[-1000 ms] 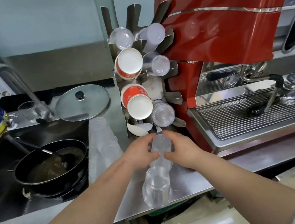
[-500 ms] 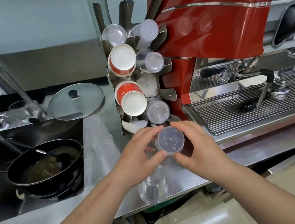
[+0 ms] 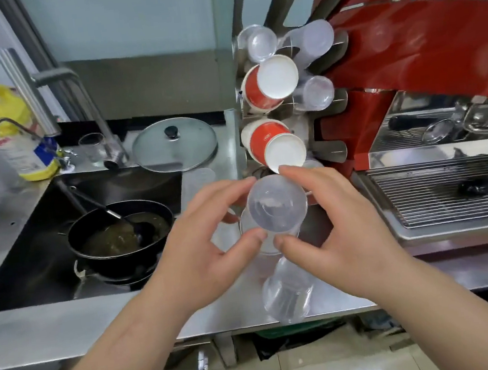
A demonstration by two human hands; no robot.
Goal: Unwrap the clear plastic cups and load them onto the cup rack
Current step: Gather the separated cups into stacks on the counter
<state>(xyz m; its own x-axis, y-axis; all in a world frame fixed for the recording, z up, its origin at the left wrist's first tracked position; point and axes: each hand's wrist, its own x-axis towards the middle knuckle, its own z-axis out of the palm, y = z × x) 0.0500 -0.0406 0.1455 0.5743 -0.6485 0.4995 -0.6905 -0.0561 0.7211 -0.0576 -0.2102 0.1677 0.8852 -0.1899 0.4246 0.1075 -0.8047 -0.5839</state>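
A stack of clear plastic cups (image 3: pixel 276 204) is held between both hands, its round base facing me, just below the lowest cups of the metal cup rack (image 3: pixel 329 151). My left hand (image 3: pixel 209 241) grips its left side with thumb and fingers. My right hand (image 3: pixel 333 220) grips the right side. The stack's lower end (image 3: pixel 286 298) hangs over the counter's front edge. The rack holds clear cups (image 3: pixel 314 93) on its right prongs and two red paper cup stacks (image 3: pixel 267 86) on its left.
A red espresso machine (image 3: pixel 422 49) with a wire drip grate (image 3: pixel 440 191) stands right of the rack. On the left, a sink holds a black pan (image 3: pixel 119 231) with dark liquid and a ladle. A glass pot lid (image 3: pixel 175 145), faucet and yellow bottle (image 3: pixel 20 141) sit behind it.
Both hands have lifted the cup stack's top end up toward the rack's lower cups. The stack's base now faces me more squarely and looks larger.
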